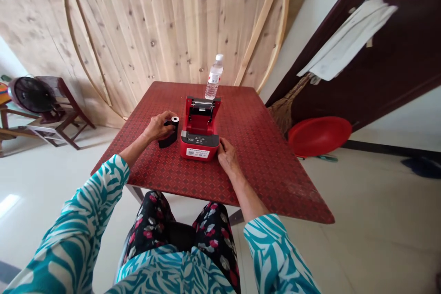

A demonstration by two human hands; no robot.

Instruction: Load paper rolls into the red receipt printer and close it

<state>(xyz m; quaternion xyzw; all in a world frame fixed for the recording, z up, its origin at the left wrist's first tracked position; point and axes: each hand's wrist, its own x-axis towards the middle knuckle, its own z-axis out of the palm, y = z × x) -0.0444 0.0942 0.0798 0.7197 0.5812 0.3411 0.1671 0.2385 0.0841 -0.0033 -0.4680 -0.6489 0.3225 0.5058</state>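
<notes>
A small red printer (200, 135) with its lid flipped up sits in the middle of the red patterned table (268, 161). My left hand (159, 126) is closed around a black roll with a white end (171, 132), held just left of the printer. My right hand (227, 156) rests against the printer's front right corner, fingers curled on its side. A clear water bottle (214, 76) stands upright behind the printer near the table's far edge.
A big round wooden tabletop (172, 23) leans on the wall behind. A fan (31, 94) and wooden chair (65, 110) stand at left. A red basin (319, 135), a broom (285, 110) and a dark door (389, 64) with a cloth are at right.
</notes>
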